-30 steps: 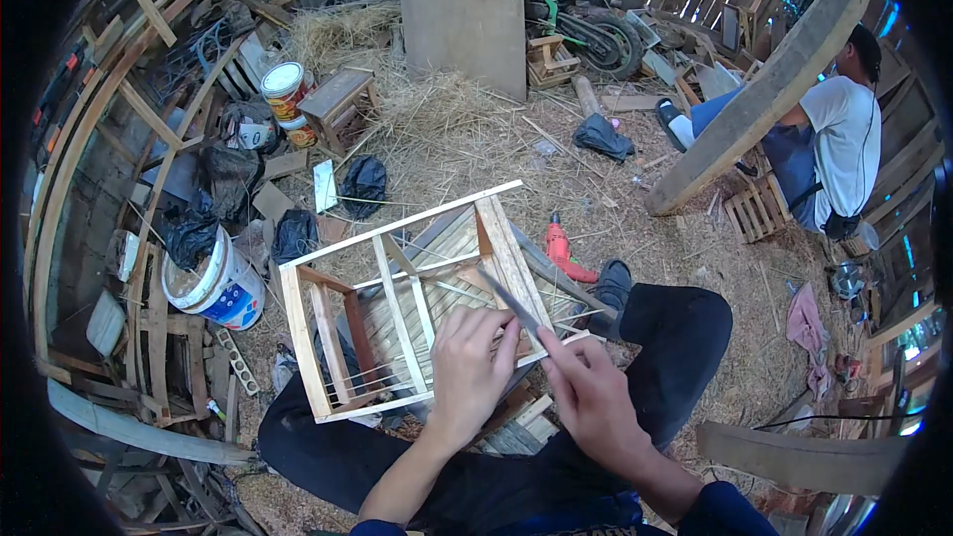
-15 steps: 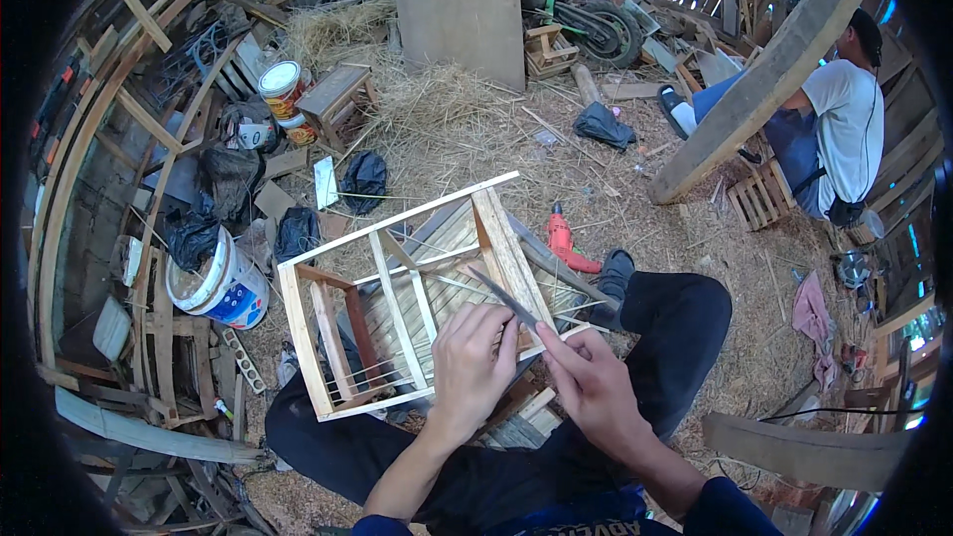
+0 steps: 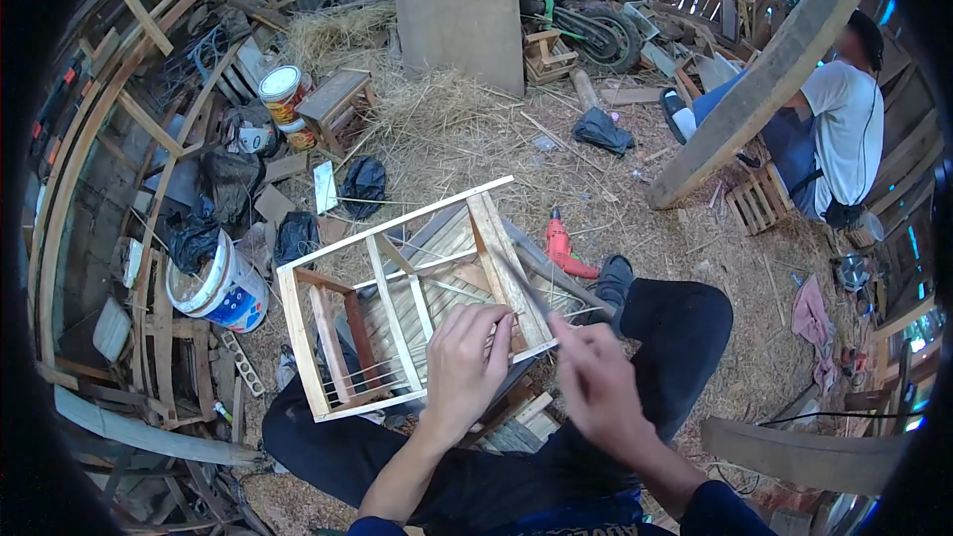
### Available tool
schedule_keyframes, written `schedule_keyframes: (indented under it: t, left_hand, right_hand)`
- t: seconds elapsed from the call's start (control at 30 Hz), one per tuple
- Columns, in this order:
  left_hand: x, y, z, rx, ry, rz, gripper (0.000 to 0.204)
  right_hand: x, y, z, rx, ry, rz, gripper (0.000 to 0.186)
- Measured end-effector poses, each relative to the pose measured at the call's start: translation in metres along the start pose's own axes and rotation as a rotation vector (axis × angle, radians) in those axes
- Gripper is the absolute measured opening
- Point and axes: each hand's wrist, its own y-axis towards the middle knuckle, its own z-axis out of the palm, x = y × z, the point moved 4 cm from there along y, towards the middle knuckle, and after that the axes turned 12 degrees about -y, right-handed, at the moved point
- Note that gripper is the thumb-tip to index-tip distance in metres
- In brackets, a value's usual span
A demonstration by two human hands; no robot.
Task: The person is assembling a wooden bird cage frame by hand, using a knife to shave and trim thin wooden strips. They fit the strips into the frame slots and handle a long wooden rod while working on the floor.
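My right hand (image 3: pixel 601 382) is closed round the handle end of a knife (image 3: pixel 531 288), whose long, narrow dark blade points up and away and is smeared by motion. Close by on the left, my left hand (image 3: pixel 467 352) has its fingers curled in and the thumb against them. Whatever is in that pinch is too small or hidden to make out. Under and beyond both hands, a light wooden frame (image 3: pixel 397 308) with crossbars and thin rods lies tilted across my lap and a slatted wooden surface (image 3: pixel 462 288).
A red drill (image 3: pixel 566 248) lies beyond my foot. To the left stand a white bucket (image 3: pixel 223 283), paint pails (image 3: pixel 283 89) and a small stool (image 3: pixel 338 104). A wooden post (image 3: pixel 764 89) slants at right before a seated person (image 3: pixel 844 129). Straw covers the ground near a motorbike (image 3: pixel 596 20).
My right hand has moved slightly right and toward me, and the knife has swung away from my left hand, its blade now steeper. The left hand has barely moved.
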Motion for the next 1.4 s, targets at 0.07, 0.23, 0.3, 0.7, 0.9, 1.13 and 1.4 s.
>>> schedule_keyframes:
  t: [0.07,0.23,0.3,0.7,0.9,1.13,1.4]
  left_hand:
    - [-0.001,0.0,0.001,0.003,-0.002,0.006,0.011]
    - [0.002,-0.003,0.003,-0.003,0.018,-0.008,0.009]
    - [0.001,-0.001,0.004,0.017,0.016,-0.008,0.009]
    - [0.001,0.001,-0.002,-0.009,-0.034,-0.052,0.008]
    - [-0.002,0.001,0.002,0.026,0.018,-0.056,0.009]
    - [0.0,-0.001,0.003,0.067,0.054,-0.063,0.008]
    - [-0.001,0.0,0.001,0.003,0.007,-0.045,0.007]
  right_hand:
    - [0.007,-0.002,0.015,0.051,-0.006,0.019,0.052]
    - [0.007,-0.001,0.031,0.076,-0.004,0.008,0.053]
    - [0.003,-0.002,0.029,0.05,-0.056,0.006,0.052]
    - [-0.043,-0.01,-0.023,-0.152,-0.218,0.14,0.043]
    - [-0.015,-0.005,0.006,-0.037,0.018,0.001,0.051]
    - [-0.001,-0.003,0.035,0.061,0.039,-0.008,0.056]
    - [-0.029,-0.011,0.012,-0.008,-0.11,-0.003,0.062]
